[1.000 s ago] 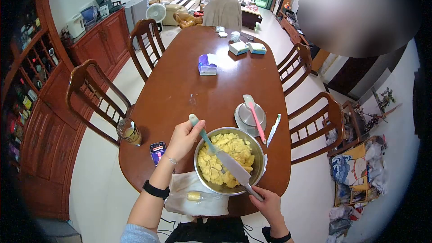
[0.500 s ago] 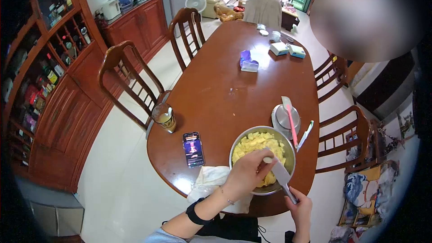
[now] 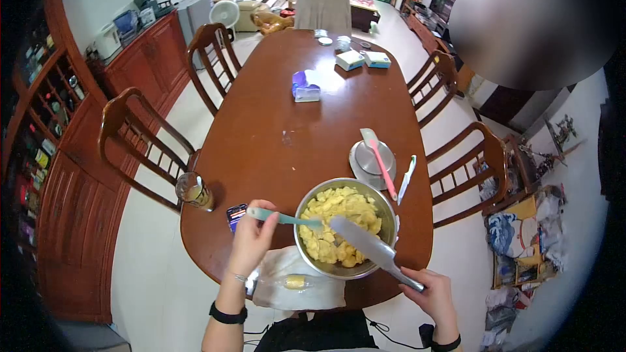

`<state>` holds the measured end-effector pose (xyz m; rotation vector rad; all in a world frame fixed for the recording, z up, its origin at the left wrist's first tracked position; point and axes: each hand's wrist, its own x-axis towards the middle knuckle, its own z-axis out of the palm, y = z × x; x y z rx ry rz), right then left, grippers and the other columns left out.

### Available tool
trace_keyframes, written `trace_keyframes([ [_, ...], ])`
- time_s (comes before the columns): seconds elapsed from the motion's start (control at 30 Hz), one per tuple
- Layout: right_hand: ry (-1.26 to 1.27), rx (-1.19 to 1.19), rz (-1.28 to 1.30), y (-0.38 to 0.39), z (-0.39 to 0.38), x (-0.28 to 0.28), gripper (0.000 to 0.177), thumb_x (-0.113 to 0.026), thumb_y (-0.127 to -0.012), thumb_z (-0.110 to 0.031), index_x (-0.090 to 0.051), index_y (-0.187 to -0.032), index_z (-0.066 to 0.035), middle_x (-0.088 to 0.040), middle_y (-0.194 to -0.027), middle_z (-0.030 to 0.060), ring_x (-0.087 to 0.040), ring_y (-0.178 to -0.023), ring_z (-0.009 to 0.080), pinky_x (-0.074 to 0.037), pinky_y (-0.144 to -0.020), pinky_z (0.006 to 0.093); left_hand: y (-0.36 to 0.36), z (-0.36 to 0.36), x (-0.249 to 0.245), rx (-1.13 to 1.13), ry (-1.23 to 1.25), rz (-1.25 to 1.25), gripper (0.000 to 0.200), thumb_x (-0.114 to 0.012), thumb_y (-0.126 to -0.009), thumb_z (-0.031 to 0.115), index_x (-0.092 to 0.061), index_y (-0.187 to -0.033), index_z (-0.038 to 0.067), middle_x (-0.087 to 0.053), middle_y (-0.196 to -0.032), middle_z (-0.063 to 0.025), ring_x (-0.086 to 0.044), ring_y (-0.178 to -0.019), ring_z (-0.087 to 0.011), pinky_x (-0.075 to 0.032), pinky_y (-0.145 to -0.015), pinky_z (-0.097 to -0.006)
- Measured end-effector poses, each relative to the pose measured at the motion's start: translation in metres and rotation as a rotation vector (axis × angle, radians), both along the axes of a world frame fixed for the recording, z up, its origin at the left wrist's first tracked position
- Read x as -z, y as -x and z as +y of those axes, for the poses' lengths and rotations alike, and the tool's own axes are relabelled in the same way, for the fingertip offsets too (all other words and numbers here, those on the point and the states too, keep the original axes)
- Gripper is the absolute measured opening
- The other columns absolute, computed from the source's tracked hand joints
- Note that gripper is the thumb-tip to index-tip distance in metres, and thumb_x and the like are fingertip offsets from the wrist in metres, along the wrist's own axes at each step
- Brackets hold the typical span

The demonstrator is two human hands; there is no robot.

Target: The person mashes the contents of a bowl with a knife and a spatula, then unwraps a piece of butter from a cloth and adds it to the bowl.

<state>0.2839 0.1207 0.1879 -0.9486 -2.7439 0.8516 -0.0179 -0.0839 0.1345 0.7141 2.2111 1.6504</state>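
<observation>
A steel bowl of lumpy yellow dough-like mixture stands near the table's front edge. My left hand, left of the bowl, is closed around a pale green-handled spatula, whose far end reaches over the rim to the mixture. On the right, my right hand grips a broad metal spatula by its handle; the blade slants across the bowl over the mixture. A white cloth lies in front of the bowl, with a small yellow piece in clear wrapping on it.
Beyond the bowl, a pink-handled spatula rests on a round-topped kitchen scale, beside a white knife. A phone and a glass of drink are at left. Purple packaging and boxes lie farther back. Chairs surround the table.
My left hand has moved left from over the bowl, uncovering the mixture and the wrapped yellow piece. The metal spatula's blade has swung to point left across the bowl. The view has shifted right.
</observation>
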Motion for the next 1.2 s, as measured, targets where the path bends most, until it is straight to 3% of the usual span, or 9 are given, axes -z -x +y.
trace_keyframes([
  [0.03,-0.065,-0.097,-0.038,0.001,0.0,-0.003,0.036,-0.077,-0.072,-0.014,-0.07,-0.107,-0.015,-0.063,-0.071,0.0061,-0.061,-0.058,0.021,-0.049,-0.055,0.0313,0.005,-0.001,0.001,0.027,-0.016,-0.013,0.013,-0.058,-0.091,0.014,-0.056,-0.099,0.003,-0.056,-0.083,-0.0021,-0.051,-0.077,-0.0096,-0.043,-0.07,-0.0256],
  [0.07,-0.079,-0.125,-0.017,0.001,0.0,-0.003,0.037,-0.077,-0.071,-0.016,-0.07,-0.108,-0.018,-0.061,-0.068,0.0035,-0.06,-0.056,0.0208,-0.049,-0.053,0.0317,0.01,-0.002,0.0,0.099,-0.025,-0.017,0.013,-0.057,-0.093,0.014,-0.053,-0.1,0.004,-0.049,-0.073,0.0033,-0.044,-0.063,-0.0042,-0.038,-0.055,-0.0199],
  [0.2,-0.136,-0.198,0.003,0.003,0.001,-0.007,0.037,-0.077,-0.072,-0.018,-0.069,-0.108,-0.019,-0.06,-0.069,0.0024,-0.06,-0.056,0.0196,-0.051,-0.054,0.0314,0.015,0.006,-0.026,0.241,-0.007,-0.062,0.013,-0.057,-0.093,0.014,-0.054,-0.1,0.004,-0.051,-0.074,0.0033,-0.044,-0.063,-0.0041,-0.038,-0.054,-0.0203],
  [0.27,-0.146,-0.212,-0.022,0.003,0.002,-0.012,0.037,-0.076,-0.072,-0.02,-0.069,-0.109,-0.021,-0.06,-0.068,0.0013,-0.061,-0.057,0.018,-0.051,-0.054,0.031,0.014,0.015,-0.037,0.279,-0.031,-0.008,0.012,-0.058,-0.091,0.014,-0.057,-0.094,0.002,-0.055,-0.08,-0.001,-0.048,-0.073,-0.0081,-0.041,-0.065,-0.0243],
  [0.57,0.101,-0.073,-0.037,0.01,-0.003,0.018,0.035,-0.073,-0.076,-0.027,-0.068,-0.11,-0.02,-0.066,-0.079,0.006,-0.064,-0.068,0.024,-0.052,-0.063,0.0342,0.019,0.035,-0.031,0.192,0.021,0.005,0.012,-0.057,-0.092,0.014,-0.057,-0.094,0.002,-0.055,-0.077,0.0006,-0.047,-0.07,-0.0074,-0.04,-0.061,-0.0243],
  [0.77,-0.033,-0.036,-0.156,-0.003,0.01,0.007,0.031,-0.072,-0.077,-0.031,-0.07,-0.106,-0.019,-0.068,-0.081,0.0071,-0.066,-0.072,0.0257,-0.052,-0.065,0.0356,0.009,0.054,-0.06,0.181,-0.153,0.162,0.012,-0.056,-0.092,0.012,-0.056,-0.096,0.0,-0.057,-0.082,-0.004,-0.053,-0.076,-0.0119,-0.044,-0.071,-0.0253],
  [0.93,-0.04,-0.036,-0.187,-0.006,0.019,-0.002,0.032,-0.072,-0.077,-0.031,-0.069,-0.107,-0.019,-0.068,-0.081,0.0069,-0.066,-0.072,0.0258,-0.053,-0.065,0.0349,0.013,0.09,-0.084,0.34,-0.118,0.378,0.01,-0.057,-0.089,0.007,-0.056,-0.095,0.0,-0.058,-0.085,-0.01,-0.058,-0.077,-0.0184,-0.046,-0.07,-0.0283],
  [1.07,-0.008,-0.054,-0.223,-0.006,0.02,-0.004,0.033,-0.072,-0.077,-0.031,-0.069,-0.108,-0.019,-0.069,-0.083,0.0072,-0.066,-0.071,0.0254,-0.053,-0.066,0.0349,0.02,0.125,-0.079,0.481,-0.116,0.467,0.009,-0.058,-0.086,0.006,-0.056,-0.093,0.0,-0.06,-0.088,-0.0138,-0.061,-0.081,-0.028,-0.049,-0.075,-0.035],
  [1.2,0.007,-0.056,-0.208,-0.009,0.021,-0.002,0.033,-0.072,-0.078,-0.032,-0.069,-0.108,-0.019,-0.069,-0.084,0.0075,-0.067,-0.072,0.0252,-0.053,-0.065,0.0347,0.024,0.151,-0.059,0.56,-0.175,0.587,0.008,-0.057,-0.087,0.006,-0.055,-0.093,0.0,-0.06,-0.088,-0.0142,-0.061,-0.082,-0.029,-0.049,-0.074,-0.0357],
])
